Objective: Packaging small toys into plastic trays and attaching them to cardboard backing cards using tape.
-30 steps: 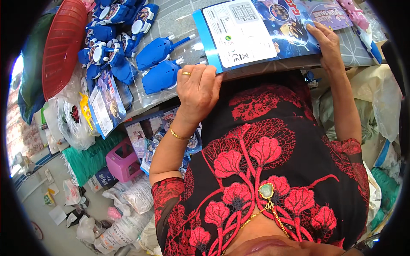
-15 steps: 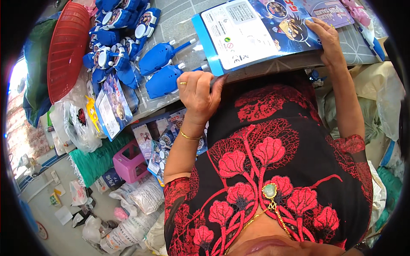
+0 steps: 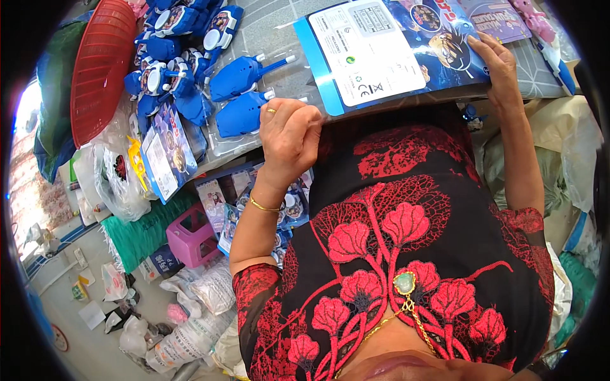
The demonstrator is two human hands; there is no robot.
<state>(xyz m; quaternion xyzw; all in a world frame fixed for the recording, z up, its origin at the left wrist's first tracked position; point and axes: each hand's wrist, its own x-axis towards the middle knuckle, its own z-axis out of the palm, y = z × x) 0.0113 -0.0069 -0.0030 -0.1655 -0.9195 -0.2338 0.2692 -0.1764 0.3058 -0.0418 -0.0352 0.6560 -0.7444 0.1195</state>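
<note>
My right hand [image 3: 499, 66] grips the right edge of a blue printed backing card [image 3: 416, 79], with fingers on its face. The card has a white label panel and a cartoon figure, and lies at the table's near edge. My left hand [image 3: 289, 136] is closed in a fist just left of the card. Whatever its fingers pinch is hidden. Beside that hand, two blue toy walkie-talkies [image 3: 236, 77] with white-tipped antennas lie in a clear plastic tray [image 3: 222, 145]. Part of the lower one is behind my fingers.
Blue toy watches [image 3: 168, 76] are heaped at the back left, beside a red plastic basket [image 3: 101, 70]. A printed card [image 3: 168, 152] overhangs the table's left edge. Below stand a pink stool [image 3: 192, 235] and bags [image 3: 190, 343]. A purple card [image 3: 499, 19] lies far right.
The backing card has shifted slightly right with my right hand. My left hand has moved a little left, away from the card's corner, and its thumb is now tucked in.
</note>
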